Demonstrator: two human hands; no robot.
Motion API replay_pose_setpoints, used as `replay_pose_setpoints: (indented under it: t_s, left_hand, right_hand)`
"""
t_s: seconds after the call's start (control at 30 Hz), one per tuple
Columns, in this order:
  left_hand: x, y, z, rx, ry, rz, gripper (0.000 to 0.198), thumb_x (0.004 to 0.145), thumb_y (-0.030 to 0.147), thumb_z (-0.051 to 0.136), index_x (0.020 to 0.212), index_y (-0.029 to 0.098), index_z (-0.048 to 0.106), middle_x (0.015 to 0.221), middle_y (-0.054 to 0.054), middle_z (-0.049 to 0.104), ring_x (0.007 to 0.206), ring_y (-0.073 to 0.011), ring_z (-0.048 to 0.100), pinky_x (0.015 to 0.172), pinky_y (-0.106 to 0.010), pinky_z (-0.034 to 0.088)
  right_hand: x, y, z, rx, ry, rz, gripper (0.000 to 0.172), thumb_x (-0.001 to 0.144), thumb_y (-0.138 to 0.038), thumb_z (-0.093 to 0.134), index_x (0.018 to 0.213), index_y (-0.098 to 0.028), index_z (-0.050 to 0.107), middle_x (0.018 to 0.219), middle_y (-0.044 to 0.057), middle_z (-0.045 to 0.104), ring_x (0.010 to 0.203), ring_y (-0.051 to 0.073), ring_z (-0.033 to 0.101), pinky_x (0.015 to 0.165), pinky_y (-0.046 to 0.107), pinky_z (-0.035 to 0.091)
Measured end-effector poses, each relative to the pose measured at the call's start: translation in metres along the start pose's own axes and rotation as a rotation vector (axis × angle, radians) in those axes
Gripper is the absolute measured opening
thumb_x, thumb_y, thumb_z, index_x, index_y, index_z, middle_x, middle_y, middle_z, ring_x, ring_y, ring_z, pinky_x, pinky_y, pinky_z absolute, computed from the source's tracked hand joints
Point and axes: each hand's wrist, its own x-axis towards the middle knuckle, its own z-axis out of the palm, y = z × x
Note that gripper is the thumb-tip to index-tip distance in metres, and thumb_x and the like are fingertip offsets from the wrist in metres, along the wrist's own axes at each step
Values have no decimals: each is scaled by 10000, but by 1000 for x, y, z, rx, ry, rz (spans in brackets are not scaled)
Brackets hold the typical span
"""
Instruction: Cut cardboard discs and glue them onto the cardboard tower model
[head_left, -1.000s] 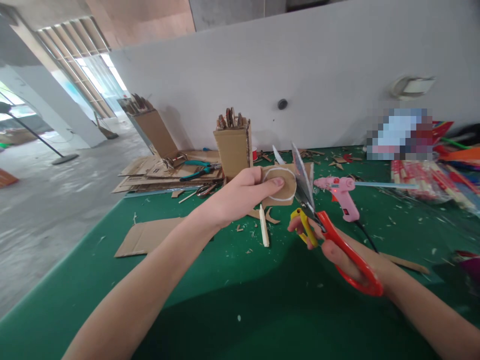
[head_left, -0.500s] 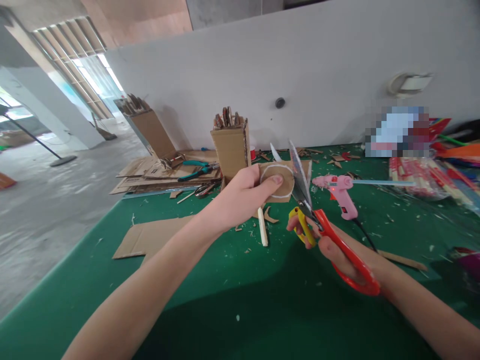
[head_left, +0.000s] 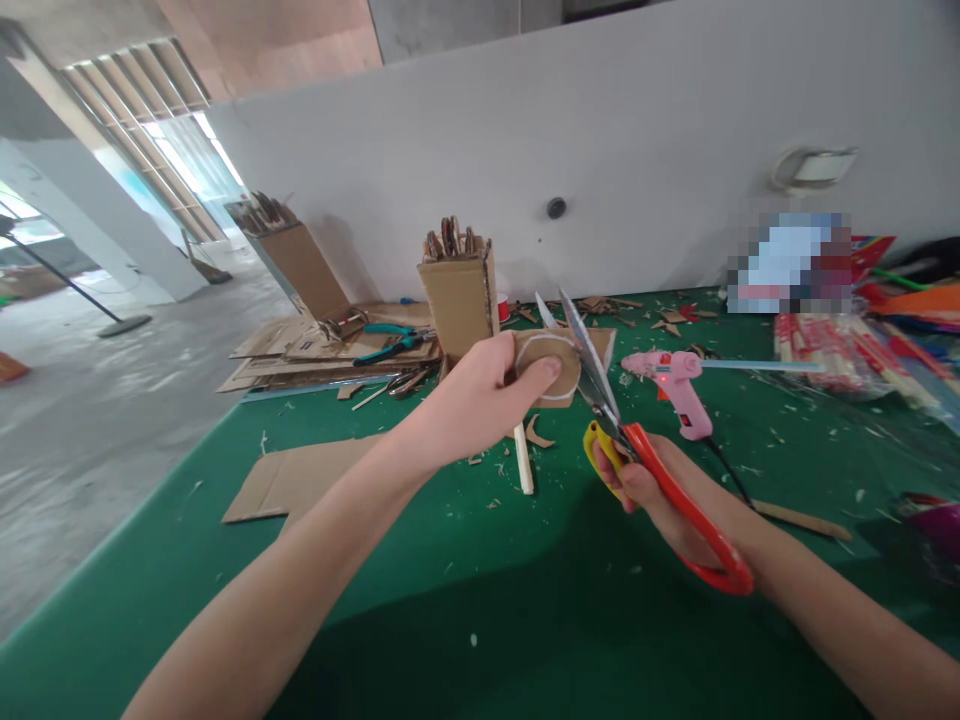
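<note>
My left hand [head_left: 487, 395] pinches a small piece of cardboard [head_left: 556, 398] marked with a white circle outline, thumb on top within the circle. In my right hand [head_left: 652, 490] is a pair of scissors [head_left: 616, 432] with one red and one yellow handle, fingers through the loops. The scissor blades straddle the cardboard at the right side of the circle, partly open. Below the cardboard a pale wooden stick [head_left: 523, 462] lies on the green table [head_left: 450, 600], beside a curved cardboard offcut [head_left: 538, 433].
A pink glue gun [head_left: 679, 385] with a glue stick lies to the right. Behind stands a cardboard box [head_left: 457, 305] holding cardboard strips. Teal-handled pliers [head_left: 386, 343] rest on stacked cardboard [head_left: 277, 345]. A cut cardboard sheet [head_left: 292, 480] lies at left, packaged sticks [head_left: 825, 355] at right.
The scissors' handles have come closer together and the blades have narrowed across the cardboard. My left hand keeps its pinch on the cardboard. The whole view has shifted slightly.
</note>
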Motion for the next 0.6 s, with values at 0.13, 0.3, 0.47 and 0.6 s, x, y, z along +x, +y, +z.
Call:
replay_pose_setpoints:
  t_s: [0.13, 0.3, 0.47, 0.6]
  left_hand:
    - [0, 0, -1, -54, -18, 3, 280, 857, 321, 530, 631, 183, 439, 599, 32, 387, 523, -83, 336, 499, -260, 280]
    - [4, -7, 15, -382, 20, 4, 182, 842, 321, 554, 818, 145, 593, 727, -11, 568, 662, -106, 503, 621, -248, 406]
    - [5, -15, 36, -613, 126, -31, 226, 826, 370, 575, 830, 144, 571, 746, 1, 541, 677, -94, 493, 673, -245, 435]
    - [6, -16, 32, -499, 96, 50, 195, 864, 340, 520, 783, 163, 528, 701, 25, 466, 644, -89, 434, 627, -228, 395]
  right_hand:
    - [0, 3, 3, 17, 51, 22, 551, 848, -717, 262, 697, -202, 386, 643, -2, 382, 509, 117, 344, 418, 259, 335]
    - [0, 4, 6, 26, 127, -1, 552, 835, -728, 289, 712, -202, 402, 641, -2, 404, 504, 120, 362, 425, 263, 331]
    - [1, 8, 7, 16, 143, 7, 551, 827, -735, 302, 728, -204, 408, 636, -14, 404, 504, 117, 367, 434, 256, 334]
    - [-3, 8, 3, 101, 61, -18, 495, 849, -694, 325, 847, -210, 429, 686, -1, 439, 569, 143, 400, 495, 281, 384]
